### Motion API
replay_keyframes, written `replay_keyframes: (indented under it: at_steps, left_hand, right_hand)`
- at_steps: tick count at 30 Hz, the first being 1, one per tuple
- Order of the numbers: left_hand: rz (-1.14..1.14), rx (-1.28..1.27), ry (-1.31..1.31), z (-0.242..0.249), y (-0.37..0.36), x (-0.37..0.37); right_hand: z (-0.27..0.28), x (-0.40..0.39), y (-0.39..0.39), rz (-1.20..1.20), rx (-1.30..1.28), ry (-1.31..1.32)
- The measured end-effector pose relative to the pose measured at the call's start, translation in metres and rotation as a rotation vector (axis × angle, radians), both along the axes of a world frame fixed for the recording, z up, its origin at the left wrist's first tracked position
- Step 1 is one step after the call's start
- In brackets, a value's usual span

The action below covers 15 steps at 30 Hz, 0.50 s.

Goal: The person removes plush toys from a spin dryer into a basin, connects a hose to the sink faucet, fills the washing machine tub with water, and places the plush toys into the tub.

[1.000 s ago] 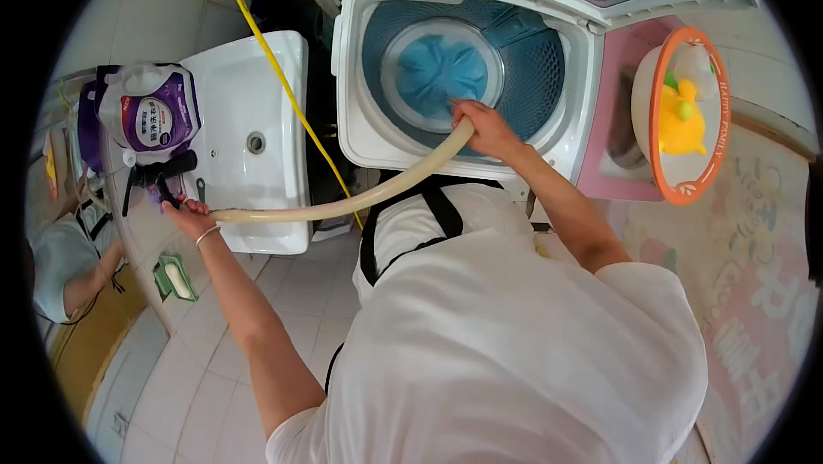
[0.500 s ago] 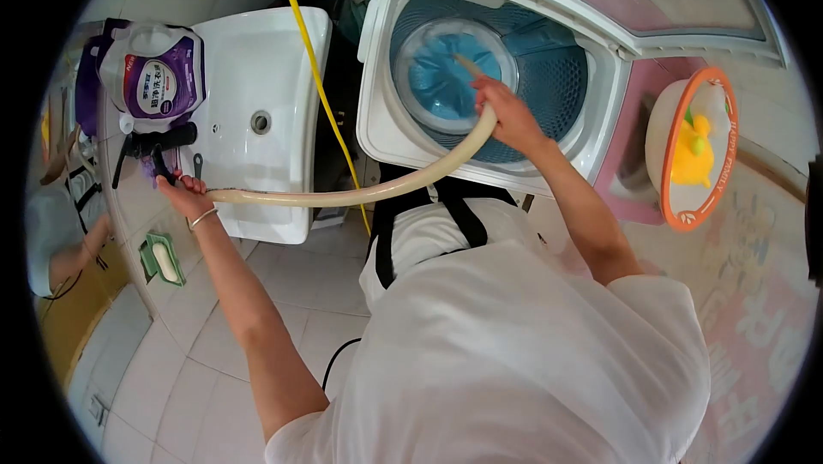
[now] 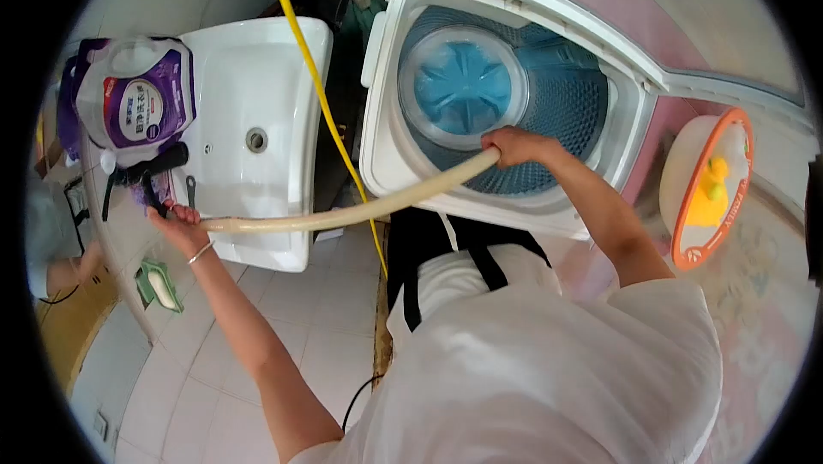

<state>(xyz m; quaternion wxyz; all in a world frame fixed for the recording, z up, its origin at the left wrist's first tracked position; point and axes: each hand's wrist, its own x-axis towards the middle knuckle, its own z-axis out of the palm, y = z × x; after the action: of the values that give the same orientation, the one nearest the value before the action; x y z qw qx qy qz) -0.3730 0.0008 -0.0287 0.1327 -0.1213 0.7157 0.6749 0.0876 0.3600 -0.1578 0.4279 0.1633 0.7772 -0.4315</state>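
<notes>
A cream-coloured hose (image 3: 369, 212) runs in a gentle curve from the sink side to the washing machine. My left hand (image 3: 180, 229) is closed round its left end, right beside the black faucet (image 3: 159, 168). Over the tub's front edge, my right hand (image 3: 517, 147) grips the other end, with its fingers wrapped round it. Below that hand the lid stands up and the tub (image 3: 561, 108) shows a blue, finned bottom disc (image 3: 463, 87). A white sink (image 3: 249, 78) lies between the faucet and the machine.
A purple-labelled detergent jug (image 3: 141, 104) stands at the sink's left. A yellow cord (image 3: 313, 78) hangs across the sink's right edge. An orange-rimmed basin (image 3: 686, 164) with a yellow toy (image 3: 710, 194) is on the right. A soap dish (image 3: 159, 286) sits below the faucet.
My right hand has drawn back from over the tub's middle towards its front edge. The hose tip that stuck out past it no longer shows. My left hand stays by the faucet.
</notes>
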Motion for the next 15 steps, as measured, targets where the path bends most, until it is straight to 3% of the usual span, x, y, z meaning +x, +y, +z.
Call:
replay_keyframes:
  at_steps: [1, 3, 5, 7, 8, 10, 11, 13, 15]
  left_hand:
    - [0.001, -0.006, 0.008, -0.002, 0.0, 0.001]
    - [0.017, -0.026, 0.006, -0.003, -0.003, -0.003]
    - [0.031, -0.015, -0.045, -0.006, -0.007, -0.008]
    - [0.003, 0.007, -0.026, -0.009, -0.011, -0.01]
    - [-0.004, -0.013, -0.015, -0.008, -0.011, -0.01]
    - [0.004, -0.047, 0.019, -0.006, -0.008, -0.007]
    - [0.018, -0.062, 0.034, -0.006, -0.007, -0.006]
    - [-0.018, -0.031, 0.054, -0.009, -0.013, -0.009]
    - [-0.04, 0.002, 0.057, -0.01, -0.016, -0.011]
  right_hand:
    - [-0.013, -0.013, 0.017, 0.006, 0.005, 0.004]
    - [-0.042, -0.04, 0.038, 0.111, -0.555, -0.2]
    - [-0.083, -0.058, 0.057, 0.063, -0.578, -0.208]
    - [-0.12, -0.083, 0.068, -0.363, -0.702, -0.528]
    - [-0.146, -0.094, 0.068, -0.363, -0.703, -0.52]
    - [-0.214, -0.112, 0.066, -0.375, -0.182, -0.307]
    - [-0.246, -0.114, 0.063, -0.375, -0.179, -0.296]
    - [-0.297, -0.123, 0.059, -0.418, 0.443, 0.289]
    - [-0.33, -0.143, 0.051, -0.396, 0.459, 0.34]
